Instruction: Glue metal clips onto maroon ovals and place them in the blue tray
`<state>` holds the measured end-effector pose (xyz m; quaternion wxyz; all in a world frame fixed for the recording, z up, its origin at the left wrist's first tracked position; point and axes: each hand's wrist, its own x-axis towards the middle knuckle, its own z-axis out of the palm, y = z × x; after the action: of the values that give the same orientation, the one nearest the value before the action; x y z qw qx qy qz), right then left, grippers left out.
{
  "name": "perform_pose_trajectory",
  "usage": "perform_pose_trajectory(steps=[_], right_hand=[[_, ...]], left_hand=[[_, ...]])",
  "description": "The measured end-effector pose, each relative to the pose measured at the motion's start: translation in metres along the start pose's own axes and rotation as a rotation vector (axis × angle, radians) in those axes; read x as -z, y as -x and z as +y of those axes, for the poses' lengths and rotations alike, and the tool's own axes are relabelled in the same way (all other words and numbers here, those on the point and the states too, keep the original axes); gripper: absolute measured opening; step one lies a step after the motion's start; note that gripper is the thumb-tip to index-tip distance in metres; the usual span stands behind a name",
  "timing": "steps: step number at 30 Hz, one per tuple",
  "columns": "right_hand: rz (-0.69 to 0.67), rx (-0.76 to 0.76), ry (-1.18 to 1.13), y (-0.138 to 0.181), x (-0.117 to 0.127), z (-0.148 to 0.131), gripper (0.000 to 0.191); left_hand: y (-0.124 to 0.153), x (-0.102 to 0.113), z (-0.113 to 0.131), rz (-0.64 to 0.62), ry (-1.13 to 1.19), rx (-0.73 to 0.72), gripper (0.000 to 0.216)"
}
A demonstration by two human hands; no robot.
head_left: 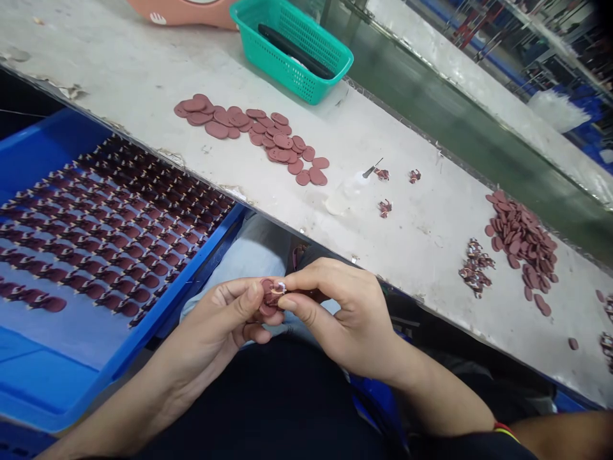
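Above my lap, my left hand (232, 313) pinches a maroon oval disc (266, 310) between thumb and fingers. Thumb and forefinger of my right hand (352, 310) are closed on a small brown-and-white figure piece (276, 290), which lies against the disc's face. Fingers cover part of both, so whether they are joined I cannot tell. On the bench beyond, a translucent bottle with a needle tip (347, 193) lies close to a few loose figure pieces (384, 207). A spread of similar maroon discs (282, 142) is farther left.
At left, a blue tray (191, 260) holds rows of maroon discs with figures on them. A green basket (311, 92) containing a dark long object stands at the bench's (143, 76) far side. Rightward are a disc pile (522, 236) and a figure-piece cluster (476, 268). Another person's arm (565, 437) shows lower right.
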<state>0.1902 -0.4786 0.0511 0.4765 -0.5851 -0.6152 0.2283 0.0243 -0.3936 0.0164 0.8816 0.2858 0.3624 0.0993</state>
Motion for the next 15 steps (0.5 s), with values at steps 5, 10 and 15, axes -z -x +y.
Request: perform_pose_trajectory(steps=[5, 10, 15], right_hand=[[0.000, -0.001, -0.006, 0.0005, -0.0013, 0.0024, 0.010], [0.004, 0.000, -0.023, 0.0002, -0.0013, 0.0032, 0.011], [0.004, 0.018, -0.007, 0.0006, 0.0003, 0.0038, 0.010]], left_hand=[[-0.0018, -0.0001, 0.0001, 0.006, 0.025, 0.007, 0.031], [-0.0026, -0.0002, -0.0007, 0.026, 0.042, 0.023, 0.035], [-0.0016, -0.0006, 0.0002, 0.013, 0.032, 0.021, 0.031]])
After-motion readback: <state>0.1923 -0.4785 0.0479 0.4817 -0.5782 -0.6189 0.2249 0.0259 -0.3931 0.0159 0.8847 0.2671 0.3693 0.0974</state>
